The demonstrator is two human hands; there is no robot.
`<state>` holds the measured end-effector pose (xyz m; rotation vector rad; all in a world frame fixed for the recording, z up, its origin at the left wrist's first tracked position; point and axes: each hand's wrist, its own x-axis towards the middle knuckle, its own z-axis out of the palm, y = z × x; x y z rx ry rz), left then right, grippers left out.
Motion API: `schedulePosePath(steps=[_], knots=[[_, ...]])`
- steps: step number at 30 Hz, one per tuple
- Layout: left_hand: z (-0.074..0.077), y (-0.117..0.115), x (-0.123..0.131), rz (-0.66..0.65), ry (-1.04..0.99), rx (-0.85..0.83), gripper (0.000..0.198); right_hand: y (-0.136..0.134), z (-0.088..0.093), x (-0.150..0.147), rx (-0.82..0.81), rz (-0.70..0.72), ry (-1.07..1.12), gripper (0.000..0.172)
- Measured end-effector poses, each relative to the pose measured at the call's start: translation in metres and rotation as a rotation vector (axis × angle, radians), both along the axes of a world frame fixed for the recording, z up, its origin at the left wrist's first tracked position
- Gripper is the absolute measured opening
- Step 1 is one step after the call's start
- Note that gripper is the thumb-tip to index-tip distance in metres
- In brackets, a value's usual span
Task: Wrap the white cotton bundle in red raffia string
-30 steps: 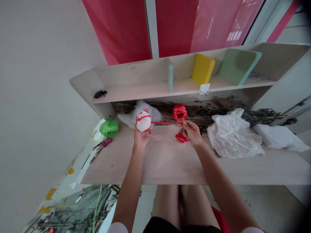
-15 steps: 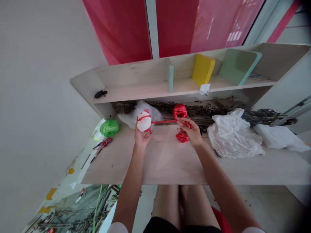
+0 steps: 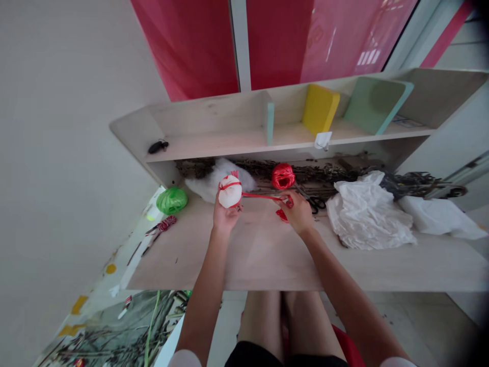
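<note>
My left hand (image 3: 226, 216) is closed round a white ball-shaped bundle (image 3: 231, 194) with red string wound across it. From the bundle a red string (image 3: 262, 195) runs taut to the right. Its other end is pinched in my right hand (image 3: 298, 210), held a little above the desk. Partly covered by that hand, a loose red string coil (image 3: 281, 215) lies on the desk. Just behind is a ball of red plastic twine (image 3: 283, 176). White fluffy stuffing (image 3: 206, 187) rests behind my left hand.
Black scissors (image 3: 317, 204) lie right of my right hand, near crumpled white sheeting (image 3: 370, 214). A green twine ball (image 3: 171, 201) and a red-and-white cord bundle (image 3: 166, 223) sit at the left edge. Dried stems (image 3: 313, 174) fill the space under the shelf (image 3: 214, 148).
My left hand and the bundle have shifted slightly right. My right hand has turned and lowered a little, covering more of the loose coil and uncovering the scissors.
</note>
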<state>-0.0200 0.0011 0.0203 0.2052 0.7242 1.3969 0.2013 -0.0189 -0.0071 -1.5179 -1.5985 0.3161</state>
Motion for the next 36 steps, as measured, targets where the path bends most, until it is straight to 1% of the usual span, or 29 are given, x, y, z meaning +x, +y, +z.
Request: schedulePosePath(steps=[4, 6, 8, 11, 14, 16, 18, 21, 24, 31, 36], knots=[[-0.001, 0.001, -0.002, 0.008, 0.007, 0.004, 0.027, 0.002, 0.005, 0.001, 0.037, 0.044, 0.048, 0.028], [-0.001, 0.002, -0.003, 0.019, 0.016, 0.014, 0.027, 0.002, 0.006, 0.001, 0.041, 0.055, 0.076, 0.026], [-0.002, 0.003, -0.004, 0.031, 0.019, 0.017, 0.027, 0.003, 0.007, 0.001, 0.000, 0.086, 0.179, 0.025], [-0.004, 0.005, -0.008, 0.035, 0.012, 0.025, 0.027, 0.002, 0.008, 0.001, -0.145, 0.192, 0.486, 0.031], [-0.005, 0.005, -0.009, 0.033, 0.011, 0.039, 0.030, -0.001, 0.014, 0.000, -0.347, 0.312, 0.782, 0.041], [-0.004, 0.003, -0.008, 0.026, 0.016, 0.049, 0.031, -0.003, 0.019, 0.000, -0.468, 0.363, 0.900, 0.045], [-0.001, 0.001, -0.005, 0.014, 0.034, 0.053, 0.030, -0.005, 0.023, 0.001, -0.520, 0.400, 0.973, 0.044], [0.003, -0.001, 0.000, 0.010, 0.057, 0.026, 0.025, -0.007, 0.026, 0.001, -0.522, 0.434, 0.998, 0.041], [0.005, -0.002, 0.001, 0.015, 0.047, 0.026, 0.023, -0.008, 0.027, 0.002, -0.500, 0.439, 0.940, 0.044], [0.003, 0.002, -0.010, 0.079, 0.006, 0.018, 0.025, -0.008, 0.027, 0.004, -0.399, 0.403, 0.856, 0.063], [0.000, 0.005, -0.015, 0.106, -0.016, 0.029, 0.027, -0.006, 0.023, 0.006, -0.379, 0.409, 0.742, 0.048]])
